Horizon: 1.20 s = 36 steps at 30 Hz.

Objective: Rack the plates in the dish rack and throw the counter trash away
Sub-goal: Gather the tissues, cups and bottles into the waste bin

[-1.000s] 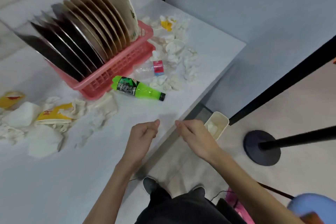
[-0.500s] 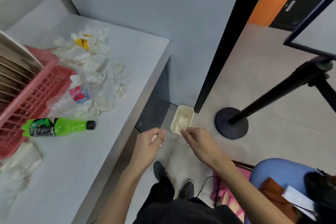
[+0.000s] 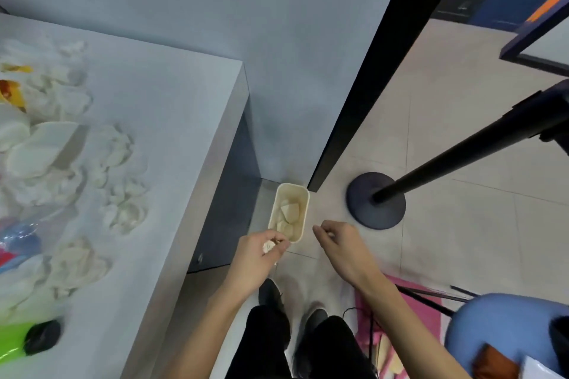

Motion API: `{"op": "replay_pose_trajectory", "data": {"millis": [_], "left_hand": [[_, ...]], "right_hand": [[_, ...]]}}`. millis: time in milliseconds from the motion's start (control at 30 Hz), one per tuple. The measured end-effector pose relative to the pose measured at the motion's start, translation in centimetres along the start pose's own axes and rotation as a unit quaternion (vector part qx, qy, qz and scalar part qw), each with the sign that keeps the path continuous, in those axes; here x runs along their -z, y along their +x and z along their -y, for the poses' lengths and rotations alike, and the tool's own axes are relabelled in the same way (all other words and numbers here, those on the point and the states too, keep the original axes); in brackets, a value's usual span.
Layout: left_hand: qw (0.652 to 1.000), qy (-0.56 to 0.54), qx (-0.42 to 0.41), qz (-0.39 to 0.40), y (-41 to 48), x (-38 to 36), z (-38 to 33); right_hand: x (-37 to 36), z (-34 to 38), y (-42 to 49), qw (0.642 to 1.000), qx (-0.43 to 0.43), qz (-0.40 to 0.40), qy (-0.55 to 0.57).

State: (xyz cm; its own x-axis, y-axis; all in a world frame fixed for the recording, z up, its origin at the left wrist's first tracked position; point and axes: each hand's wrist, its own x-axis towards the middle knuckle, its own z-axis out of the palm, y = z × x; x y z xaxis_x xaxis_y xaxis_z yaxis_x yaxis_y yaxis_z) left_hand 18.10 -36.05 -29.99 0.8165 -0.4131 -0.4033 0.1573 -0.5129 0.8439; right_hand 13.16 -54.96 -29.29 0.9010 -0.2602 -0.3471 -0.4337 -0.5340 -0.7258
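Pinching tissue wad [image 3: 268, 245] between left fingers [image 3: 280, 244].

At right centre I see a black pole [image 3: 462, 154] slanting up to the right edge from its round dark base [image 3: 375, 200] on the pale tiled floor [image 3: 462, 240]. A blue chair [image 3: 498, 326] fills the lower right corner, with a pink mat [image 3: 409, 311] just left of it.

Bin [image 3: 306, 209] cream, unpatterned; the wad [image 3: 268, 245] white. Counter [image 3: 172, 132] pale grey, carrying white crumpled tissues [image 3: 117, 151], a yellow-orange wrapper [image 3: 12, 92] and a bright green bottle [image 3: 10, 344] with black cap [image 3: 41, 337]. Floor [image 3: 462, 240] beige tile; post [image 3: 462, 148] black, mat [image 3: 412, 314] pink, chair [image 3: 498, 326] blue.
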Motion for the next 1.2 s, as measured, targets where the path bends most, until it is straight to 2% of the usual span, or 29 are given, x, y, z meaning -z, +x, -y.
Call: {"op": "replay_pose_trajectory", "data": {"millis": [167,400,567,633,800,867,967,1067,1200], "left_hand": [[0.999,-0.007,0.02,0.032,6.9,-3.1,5.8],[0.998,-0.001,0.053,0.017,16.6,-9.4,17.1],[0.994,0.014,0.083,0.063,24.5,-13.5,24.8],[0.992,0.046,0.085,0.077,27.6,-14.7,27.6],[0.97,0.206,0.02,0.124,35.3,-17.1,32.5],[0.954,0.252,0.01,0.161,37.7,-18.1,34.2],[0.927,0.317,0.004,0.199,40.5,-19.5,35.9],[0.915,0.343,-0.007,0.214,41.7,-20.5,36.5],[0.912,0.354,-0.017,0.207,42.4,-20.2,37.7]], "right_hand": [[-3.4,-6.3,6.3,0.999,-0.024,-0.01,-0.02],[-10.9,-18.7,15.1,0.999,-0.046,0.001,-0.015],[-17.6,-26.0,22.1,0.999,-0.034,0.035,0.003],[-20.1,-28.8,24.2,0.999,-0.024,0.038,0.022],[-23.8,-33.6,29.0,0.999,0.022,0.005,0.041],[-24.9,-34.4,30.4,0.993,0.034,-0.011,0.108],[-26.1,-34.8,33.0,0.97,0.044,-0.076,0.226],[-27.0,-35.6,35.1,0.958,0.071,-0.092,0.262],[-28.6,-37.0,35.6,0.96,0.111,-0.07,0.249]]}}
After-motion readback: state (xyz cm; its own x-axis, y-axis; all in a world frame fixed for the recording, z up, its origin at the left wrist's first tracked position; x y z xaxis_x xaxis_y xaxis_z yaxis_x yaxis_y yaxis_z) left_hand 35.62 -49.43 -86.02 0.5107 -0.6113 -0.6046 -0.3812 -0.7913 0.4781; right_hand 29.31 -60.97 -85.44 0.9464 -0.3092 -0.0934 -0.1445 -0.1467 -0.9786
